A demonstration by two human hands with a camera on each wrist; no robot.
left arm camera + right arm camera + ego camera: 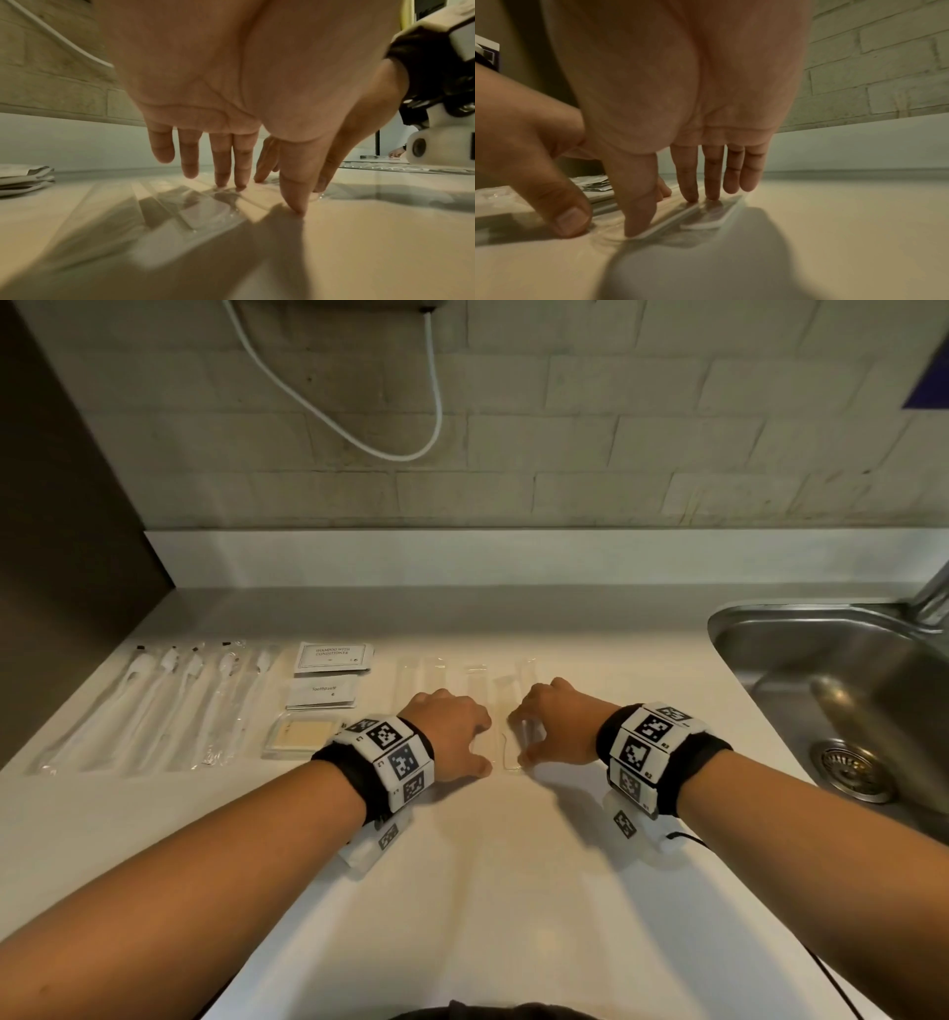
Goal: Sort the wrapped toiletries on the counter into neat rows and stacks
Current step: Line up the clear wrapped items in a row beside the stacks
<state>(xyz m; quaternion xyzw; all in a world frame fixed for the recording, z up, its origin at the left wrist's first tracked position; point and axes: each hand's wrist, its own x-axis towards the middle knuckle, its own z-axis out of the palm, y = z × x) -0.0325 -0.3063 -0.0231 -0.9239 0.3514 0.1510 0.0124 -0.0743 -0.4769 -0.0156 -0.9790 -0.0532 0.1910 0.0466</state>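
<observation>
Several long flat items in clear wrappers point(462, 680) lie side by side at the middle of the white counter point(513, 891). My left hand point(475, 742) and right hand point(544, 731) arch over their near ends, straight fingertips and thumbs pressing down on the wrappers. In the right wrist view my fingertips point(690, 194) rest on a white strip in clear wrap point(713, 219). To the left lie a row of wrapped toothbrushes point(169, 706), a stack of shampoo sachets point(331, 656), a stack of toothpaste sachets point(321, 692) and a wrapped soap point(298, 737).
A steel sink point(719, 629) with a drain point(847, 767) is set into the counter at the right, its tap point(929, 598) at the edge of view. A dark panel point(61, 557) closes the left side. A white cable point(436, 403) hangs on the brick wall.
</observation>
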